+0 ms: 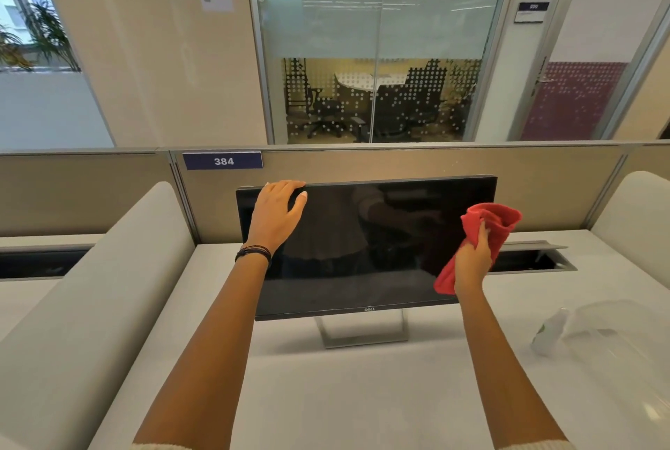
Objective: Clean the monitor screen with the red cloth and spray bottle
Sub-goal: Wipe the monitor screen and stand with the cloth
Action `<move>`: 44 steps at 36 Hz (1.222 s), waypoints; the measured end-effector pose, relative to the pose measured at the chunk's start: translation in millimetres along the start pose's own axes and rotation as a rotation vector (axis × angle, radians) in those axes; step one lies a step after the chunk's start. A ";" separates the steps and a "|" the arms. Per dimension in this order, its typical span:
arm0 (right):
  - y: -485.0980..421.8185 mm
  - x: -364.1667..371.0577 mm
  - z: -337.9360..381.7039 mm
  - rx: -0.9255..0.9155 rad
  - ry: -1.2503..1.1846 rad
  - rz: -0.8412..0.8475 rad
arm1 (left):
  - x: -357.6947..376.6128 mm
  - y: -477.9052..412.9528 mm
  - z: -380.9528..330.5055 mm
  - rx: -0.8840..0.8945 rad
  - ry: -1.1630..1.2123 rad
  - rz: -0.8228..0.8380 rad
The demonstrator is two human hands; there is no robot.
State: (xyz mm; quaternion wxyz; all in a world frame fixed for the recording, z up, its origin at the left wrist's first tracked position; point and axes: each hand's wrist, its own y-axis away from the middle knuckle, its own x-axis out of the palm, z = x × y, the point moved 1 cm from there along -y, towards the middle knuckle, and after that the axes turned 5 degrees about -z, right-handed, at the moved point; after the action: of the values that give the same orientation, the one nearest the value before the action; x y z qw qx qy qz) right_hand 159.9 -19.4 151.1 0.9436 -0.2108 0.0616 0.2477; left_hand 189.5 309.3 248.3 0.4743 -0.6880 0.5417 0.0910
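A black monitor [362, 246] with a dark screen stands on a silver foot in the middle of the white desk [362, 395]. My left hand [277, 215] grips its top edge near the left corner, fingers over the rim. My right hand [473, 261] is closed around a bunched red cloth [493, 223], held in front of the screen's right side; whether it touches the glass I cannot tell. A pale spray bottle [549, 331] lies on the desk at the right, partly under clear plastic.
Clear plastic wrap [616, 326] lies beside the bottle. A beige partition [398, 163] with a sign "384" runs behind the monitor. An open cable slot [529, 259] sits at the desk's back right. Rounded white dividers flank the desk.
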 end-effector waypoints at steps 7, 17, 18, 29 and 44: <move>-22.4 -8.5 37.6 0.028 -0.218 0.063 | -0.7 0.9 0.6 0.003 0.006 0.003; -11.8 -1.7 -11.3 -0.151 -0.017 0.170 | -0.1 -0.4 0.2 0.004 0.002 0.012; -8.5 -0.6 -16.8 -0.130 0.001 0.157 | -0.1 -0.4 0.3 0.004 0.002 0.012; 45.6 21.7 -22.9 0.122 -0.060 0.047 | -1.5 0.0 -0.4 -0.002 -0.012 0.027; 64.6 52.1 51.1 -0.397 -0.010 0.182 | -2.4 0.4 -1.0 -0.036 0.006 0.047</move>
State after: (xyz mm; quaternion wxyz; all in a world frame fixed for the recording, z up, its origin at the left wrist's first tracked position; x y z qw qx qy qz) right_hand 173.9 76.4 162.1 0.8577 -0.3847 0.0260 0.3400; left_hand 187.8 310.2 250.1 0.4579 -0.6838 0.5574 0.1096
